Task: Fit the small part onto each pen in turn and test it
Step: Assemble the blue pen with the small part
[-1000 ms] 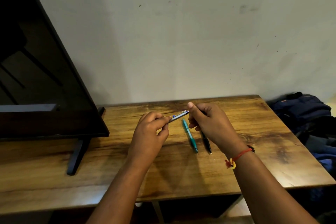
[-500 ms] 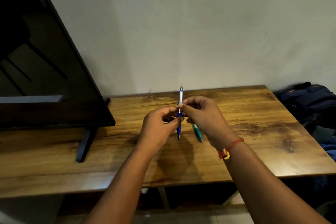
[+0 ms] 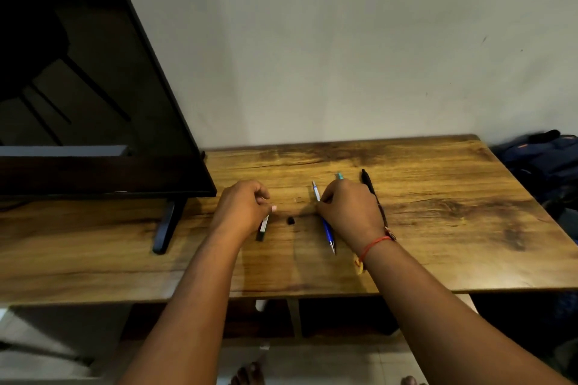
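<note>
On the wooden surface (image 3: 438, 228), between my two hands, lies the small black part (image 3: 291, 221), touching neither of them. Just right of it the blue pen (image 3: 327, 226) rests flat, its silver tip pointing back toward me, and my right hand (image 3: 350, 212) sits over its middle with the fingers (image 3: 331, 194) curled down and pinching the barrel. Behind that hand only the end of the teal pen (image 3: 340, 176) shows, and the black pen (image 3: 369, 186) runs along its outer side. My left hand (image 3: 242, 209) is curled above the top end of a short stick-like piece (image 3: 262, 228); I cannot tell whether those fingers (image 3: 258, 192) grip it or just cover it. A red thread (image 3: 372, 245) circles my right wrist. A television (image 3: 93, 103) stands at the left, and a dark backpack (image 3: 547, 159) lies past the right edge.
</note>
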